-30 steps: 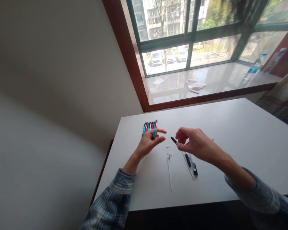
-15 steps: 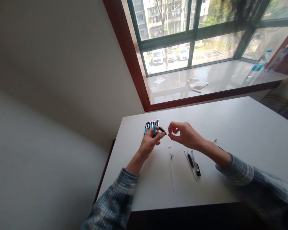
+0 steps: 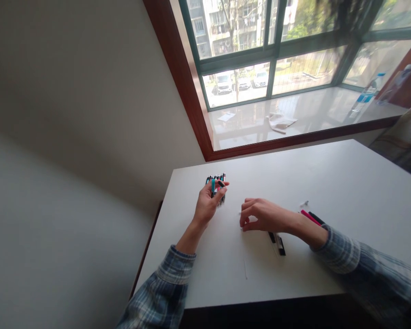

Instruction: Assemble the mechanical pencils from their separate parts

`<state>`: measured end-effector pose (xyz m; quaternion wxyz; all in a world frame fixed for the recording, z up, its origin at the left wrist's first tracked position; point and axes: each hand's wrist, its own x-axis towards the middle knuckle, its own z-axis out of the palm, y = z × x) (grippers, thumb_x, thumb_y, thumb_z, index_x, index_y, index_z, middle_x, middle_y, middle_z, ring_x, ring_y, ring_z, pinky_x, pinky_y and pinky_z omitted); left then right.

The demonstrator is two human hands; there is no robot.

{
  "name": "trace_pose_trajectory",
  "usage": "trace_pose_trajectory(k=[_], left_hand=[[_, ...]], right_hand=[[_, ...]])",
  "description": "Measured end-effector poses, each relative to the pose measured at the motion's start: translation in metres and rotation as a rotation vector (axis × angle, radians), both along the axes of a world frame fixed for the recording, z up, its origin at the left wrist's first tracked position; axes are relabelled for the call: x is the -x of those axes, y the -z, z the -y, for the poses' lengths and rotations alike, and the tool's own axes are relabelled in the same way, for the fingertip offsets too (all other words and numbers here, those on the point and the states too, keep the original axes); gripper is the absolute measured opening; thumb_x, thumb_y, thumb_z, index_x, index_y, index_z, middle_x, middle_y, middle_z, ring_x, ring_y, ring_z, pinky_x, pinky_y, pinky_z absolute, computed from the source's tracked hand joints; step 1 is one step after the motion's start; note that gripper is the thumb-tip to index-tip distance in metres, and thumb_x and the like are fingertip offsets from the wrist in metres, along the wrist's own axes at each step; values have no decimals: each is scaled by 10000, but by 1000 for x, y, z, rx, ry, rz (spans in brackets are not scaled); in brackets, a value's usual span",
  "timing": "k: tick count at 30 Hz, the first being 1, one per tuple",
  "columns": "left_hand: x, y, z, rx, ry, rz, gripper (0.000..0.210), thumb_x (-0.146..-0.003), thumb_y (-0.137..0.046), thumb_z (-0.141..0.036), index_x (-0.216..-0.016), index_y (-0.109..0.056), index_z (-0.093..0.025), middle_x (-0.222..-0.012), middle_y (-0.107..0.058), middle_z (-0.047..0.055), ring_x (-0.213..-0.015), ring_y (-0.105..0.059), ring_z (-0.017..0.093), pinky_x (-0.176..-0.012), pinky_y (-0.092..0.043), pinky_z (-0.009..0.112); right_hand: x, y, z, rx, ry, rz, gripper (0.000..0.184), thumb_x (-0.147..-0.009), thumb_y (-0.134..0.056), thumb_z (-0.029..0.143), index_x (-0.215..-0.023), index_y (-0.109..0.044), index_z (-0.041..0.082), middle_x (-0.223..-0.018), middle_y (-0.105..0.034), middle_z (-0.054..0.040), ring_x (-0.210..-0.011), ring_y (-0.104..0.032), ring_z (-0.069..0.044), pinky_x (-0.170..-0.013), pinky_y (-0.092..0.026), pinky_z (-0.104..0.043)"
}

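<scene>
My left hand [image 3: 206, 201] is closed around a teal pen barrel [image 3: 213, 186] and a short black pen part [image 3: 221, 183], held above the table's left side. To the right, my right hand [image 3: 260, 215] is down at the tabletop with thumb and forefinger pinched. Its fingertips are at the upper end of a thin white pen refill [image 3: 245, 267]; what is between them is too small to make out. Beneath that hand lie a black pen part [image 3: 271, 237] and a clear piece with a black end [image 3: 281, 246], partly covered.
Behind my left hand a row of assembled pens [image 3: 223, 176] lies on the white table [image 3: 315, 169]. Near my right wrist are a pink pen part [image 3: 310, 217], a black one [image 3: 316, 217] and a small clear piece [image 3: 304, 203]. A window ledge [image 3: 246, 132] holds a cloth and bottles.
My right hand has moved down from beside my left hand to the tabletop, covering the refill's upper end. My left hand has shifted slightly left, still holding the teal barrel and black part.
</scene>
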<state>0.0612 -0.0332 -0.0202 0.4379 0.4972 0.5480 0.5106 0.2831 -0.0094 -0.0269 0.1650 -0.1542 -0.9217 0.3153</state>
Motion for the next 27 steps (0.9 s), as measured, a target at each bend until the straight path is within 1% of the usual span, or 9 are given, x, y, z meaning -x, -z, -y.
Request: trace_pose_trajectory(k=[1, 3, 6, 9, 11, 13, 16, 22, 27], left_hand=[[0, 0, 0, 5, 24, -2, 298, -838, -754, -432, -976, -680, -179, -1089, -736, 66, -562, -401, 60, -495, -309, 220], [-1, 2, 1, 11, 51, -18, 315, -838, -759, -443, -989, -677, -180, -1033, -753, 71, -568, -425, 70, -505, -326, 222], [-1, 5, 2, 2, 63, -80, 346, -803, -803, -446, -1000, -701, -179, -918, -744, 54, -614, -495, 93, -547, -370, 226], [-1, 9, 2, -19, 102, -128, 335, -797, -815, -444, -993, -742, -182, -898, -716, 42, -647, -527, 100, -582, -390, 229], [0, 10, 2, -13, 121, -145, 329, -798, -814, -447, -982, -755, -180, -903, -707, 40, -612, -500, 87, -564, -367, 228], [1, 10, 2, 2, 125, -159, 335, -790, -818, -445, -981, -759, -176, -891, -702, 36, -561, -443, 69, -529, -323, 225], [0, 9, 2, 6, 132, -185, 333, -785, -819, -436, -981, -759, -174, -876, -700, 33, -521, -385, 57, -500, -273, 223], [-1, 7, 3, -26, 145, -212, 294, -797, -807, -419, -959, -757, -178, -881, -693, 28, -522, -363, 55, -503, -260, 224], [-2, 4, 5, -30, 141, -209, 282, -790, -809, -428, -923, -755, -185, -812, -679, 12, -517, -336, 63, -498, -243, 229]], right_hand=[[0, 0, -1, 10, 27, -29, 64, -913, -775, 267, -872, -775, 217, -840, -730, -31, -832, -638, -183, -772, -500, -304], [-1, -1, -4, 55, 140, -124, 60, -913, -772, 260, -873, -773, 215, -859, -742, -30, -808, -648, -174, -768, -516, -308], [-3, -1, -9, 197, 341, -337, 98, -918, -759, 314, -907, -770, 217, -882, -760, -28, -781, -675, -168, -760, -564, -316], [-4, 2, -14, 357, 456, -556, 182, -904, -761, 394, -946, -775, 217, -933, -782, -43, -878, -728, -199, -845, -616, -353], [-3, 5, -18, 422, 509, -643, 219, -877, -783, 418, -950, -779, 212, -953, -788, -54, -921, -747, -218, -893, -629, -375], [-3, 9, -20, 448, 534, -673, 237, -853, -806, 421, -960, -783, 211, -959, -793, -57, -927, -759, -224, -915, -634, -384], [-2, 12, -21, 458, 536, -675, 252, -838, -818, 418, -976, -787, 210, -969, -802, -60, -930, -769, -229, -928, -638, -390], [0, 11, -16, 495, 521, -644, 254, -831, -815, 423, -945, -791, 197, -932, -813, -64, -891, -780, -234, -909, -648, -397], [0, 11, -15, 445, 522, -616, 250, -849, -793, 423, -954, -795, 196, -936, -814, -62, -899, -782, -239, -918, -649, -412]])
